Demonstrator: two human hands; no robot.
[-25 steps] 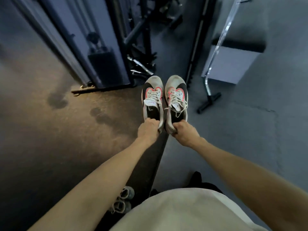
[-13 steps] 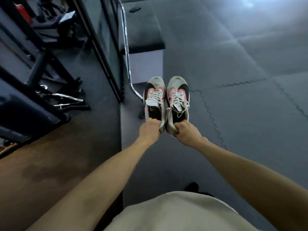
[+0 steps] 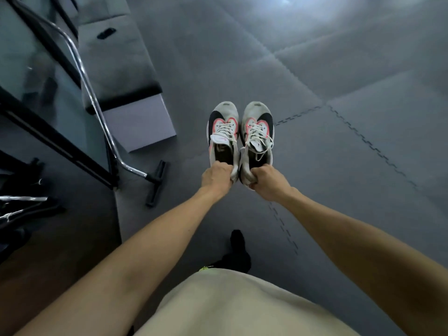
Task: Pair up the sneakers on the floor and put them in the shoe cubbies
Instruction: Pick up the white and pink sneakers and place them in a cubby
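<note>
Turned away from the gym rack since a second ago, now facing open floor mats (image 3: pixel 315 69), with the bench (image 3: pixel 116 66) slid off to the left. Left hand (image 3: pixel 216 177) curled round the heel of the left sneaker (image 3: pixel 223 134), right hand (image 3: pixel 268 181) gripping the heel of the right sneaker (image 3: pixel 258 132); pair matched, side by side, held up off the floor. Probably mid-carry toward the cubbies, none in sight yet

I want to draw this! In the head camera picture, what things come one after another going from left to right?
Chrome bar → grey bench → left sneaker → right sneaker → zigzag mat seam.
</note>
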